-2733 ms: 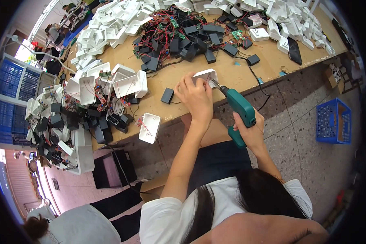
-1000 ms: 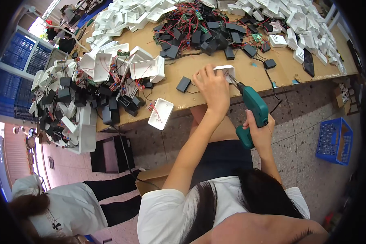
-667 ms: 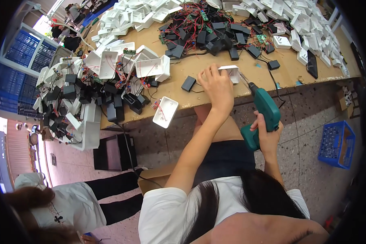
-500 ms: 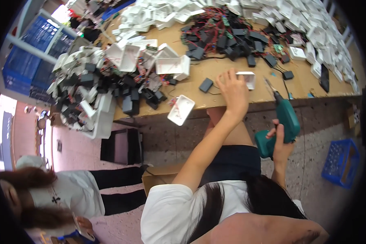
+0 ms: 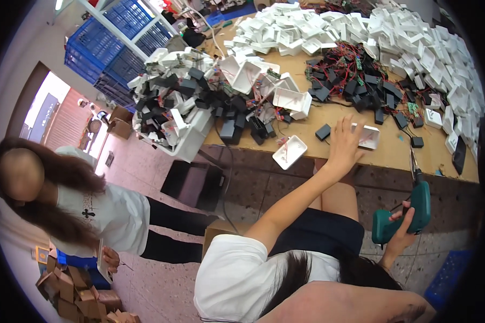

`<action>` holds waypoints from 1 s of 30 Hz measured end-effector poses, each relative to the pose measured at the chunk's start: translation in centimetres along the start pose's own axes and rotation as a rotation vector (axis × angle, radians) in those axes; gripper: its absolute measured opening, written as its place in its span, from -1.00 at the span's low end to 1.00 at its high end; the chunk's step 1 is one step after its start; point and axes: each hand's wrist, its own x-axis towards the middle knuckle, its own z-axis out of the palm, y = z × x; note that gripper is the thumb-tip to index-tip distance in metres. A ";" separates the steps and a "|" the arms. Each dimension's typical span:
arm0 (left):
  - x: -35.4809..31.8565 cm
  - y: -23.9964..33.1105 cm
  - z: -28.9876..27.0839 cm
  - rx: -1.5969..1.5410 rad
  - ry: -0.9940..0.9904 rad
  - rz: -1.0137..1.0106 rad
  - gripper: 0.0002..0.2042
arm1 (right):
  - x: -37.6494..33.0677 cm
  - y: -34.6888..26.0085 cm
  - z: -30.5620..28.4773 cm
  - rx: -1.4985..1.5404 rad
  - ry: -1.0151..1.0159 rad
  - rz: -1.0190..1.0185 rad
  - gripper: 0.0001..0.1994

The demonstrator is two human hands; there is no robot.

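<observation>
We see the table (image 5: 390, 155) loaded along its far side with white cases (image 5: 288, 29), which continue as a heap down the right side. In front of them, we find a pile of black boxes (image 5: 361, 89), tangled with red wires (image 5: 355, 59) and green circuit boards. At the left, a white bin (image 5: 196, 140) is filled above its rim with cases, boxes and boards, and more parts spread rightward from it.

Closer in, a loose box (image 5: 323, 132) lies just left of the left hand (image 5: 346, 145). A wired case (image 5: 290, 152) overlaps the near edge. At the right, a cabled box (image 5: 416, 142) and a dark phone (image 5: 459, 155) occupy the space beyond the drill (image 5: 421, 204). Below the table, we note a black crate (image 5: 193, 185) at the left and a blue basket (image 5: 451, 280) at the near right. A co-worker (image 5: 102, 215) stands at the left.

The working case (image 5: 368, 138) sits on the table near its edge, right of the left hand, its hollow side facing us. The left forearm extends far and right; the fingers curve beside the case's left end, the thumb apart from them. We cannot tell whether they grip it. The right hand (image 5: 401, 239) is wrapped around the drill's handle. The bit (image 5: 413, 160) points far, well apart from the working case.
</observation>
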 end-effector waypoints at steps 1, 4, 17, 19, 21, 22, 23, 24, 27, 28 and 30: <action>-0.2 0.3 -0.5 0.061 -0.068 -0.030 -0.26 | -0.2 0.1 -1.0 -0.021 -0.031 0.000 -0.66; -0.2 -1.9 -1.8 -0.135 -0.257 -0.150 -0.26 | -0.2 -3.2 0.3 0.012 -0.084 -0.039 -0.66; 2.2 -3.3 -28.8 -0.874 -0.181 -0.330 -0.41 | -11.2 -8.0 -3.9 0.132 -0.071 -0.028 -0.67; 3.7 -6.1 -34.6 -0.823 -0.047 -0.367 -0.35 | -11.3 -8.8 -4.1 0.084 -0.098 0.017 -0.66; 5.4 -7.7 -41.3 -0.447 0.041 -0.441 -0.25 | -10.7 -9.4 -4.2 0.050 -0.123 0.015 -0.66; 6.5 -11.0 -43.1 -0.163 0.303 -0.184 -0.27 | -10.8 -9.5 -4.4 0.032 -0.140 0.012 -0.65; 7.7 -10.5 -43.7 -0.080 0.290 -0.173 -0.32 | -11.1 -9.7 -4.5 0.009 -0.104 0.017 -0.65; 8.4 -12.6 -45.7 0.111 0.365 -0.119 -0.36 | -11.5 -10.3 -3.3 0.040 -0.081 -0.009 -0.64; 9.1 -17.5 -46.9 0.526 0.428 -0.265 -0.40 | -10.9 -10.0 -1.9 0.062 -0.106 0.008 -0.60; 8.8 -19.8 -47.0 0.729 0.432 -0.349 -0.40 | -10.2 -9.5 -2.2 0.060 -0.160 0.053 -0.58; 7.7 -22.2 -47.1 0.900 0.291 -0.458 -0.40 | -8.3 -8.4 -3.4 0.053 -0.260 0.138 -0.54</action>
